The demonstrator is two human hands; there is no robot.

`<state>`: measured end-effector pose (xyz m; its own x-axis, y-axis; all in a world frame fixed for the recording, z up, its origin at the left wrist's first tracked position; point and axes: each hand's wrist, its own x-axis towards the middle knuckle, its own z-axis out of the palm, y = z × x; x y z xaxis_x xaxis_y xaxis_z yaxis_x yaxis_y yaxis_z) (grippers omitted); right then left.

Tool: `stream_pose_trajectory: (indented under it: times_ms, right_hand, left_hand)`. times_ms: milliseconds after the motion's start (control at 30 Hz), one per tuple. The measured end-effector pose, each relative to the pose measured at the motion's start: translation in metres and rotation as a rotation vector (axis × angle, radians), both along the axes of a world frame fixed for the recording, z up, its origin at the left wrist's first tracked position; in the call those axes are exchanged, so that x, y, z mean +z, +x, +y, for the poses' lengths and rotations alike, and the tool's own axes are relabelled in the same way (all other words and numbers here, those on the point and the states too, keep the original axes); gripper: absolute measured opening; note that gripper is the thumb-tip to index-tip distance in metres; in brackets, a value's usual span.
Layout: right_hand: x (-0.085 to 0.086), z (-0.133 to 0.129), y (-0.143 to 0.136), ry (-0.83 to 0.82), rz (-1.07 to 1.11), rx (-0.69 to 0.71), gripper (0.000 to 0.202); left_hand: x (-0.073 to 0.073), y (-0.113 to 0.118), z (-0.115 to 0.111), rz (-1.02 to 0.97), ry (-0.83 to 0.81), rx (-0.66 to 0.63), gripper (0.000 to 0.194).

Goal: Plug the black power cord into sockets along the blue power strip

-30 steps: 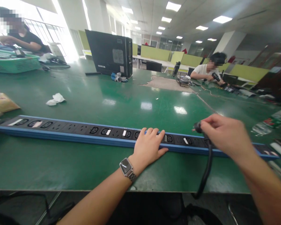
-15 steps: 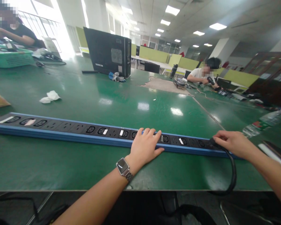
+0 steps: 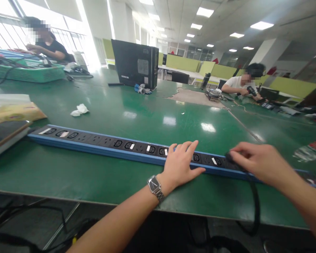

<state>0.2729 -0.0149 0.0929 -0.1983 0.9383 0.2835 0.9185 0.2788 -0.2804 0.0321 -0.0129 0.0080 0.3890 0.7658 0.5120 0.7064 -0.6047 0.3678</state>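
A long blue-edged power strip (image 3: pixel 137 160) with a row of black sockets lies across the table in front of me. My left hand (image 3: pixel 181 162) is spread over its middle, fingers apart and thumb out along the near edge, gripping nothing. At the strip's right part, my right hand (image 3: pixel 258 162) pinches a black plug (image 3: pixel 229 157) between thumb and fingers. From it a black power cord (image 3: pixel 256 203) hangs down past the table's near edge. The plug is just at or above the sockets; blur hides whether it touches one.
A black computer tower (image 3: pixel 135 65) stands behind, with gloves (image 3: pixel 143 89) beside it. Crumpled tissue (image 3: pixel 80 109), a dark notebook-like object (image 3: pixel 7 137) and a green basket (image 3: pixel 42 73) are left. A plastic bottle (image 3: pixel 309 149) lies right. Two people work farther off.
My view has swung left. My right hand has moved the plug leftward along the strip, and its cord has swung. The left hand's fingers are spread wider and raised slightly.
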Motion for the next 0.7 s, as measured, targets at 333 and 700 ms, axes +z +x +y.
stream_pose_trajectory:
  times_ms: [333,700]
  right_hand:
    - [-0.056,0.007,-0.025,0.169,0.340,-0.121,0.031]
    - [-0.122,0.021,-0.007,0.399,-0.005,-0.232,0.035]
  left_hand:
    - [0.002,-0.143,0.002,-0.412,0.140,0.426,0.046]
    - [-0.007,-0.178,0.010,-0.072,-0.024,0.198,0.033]
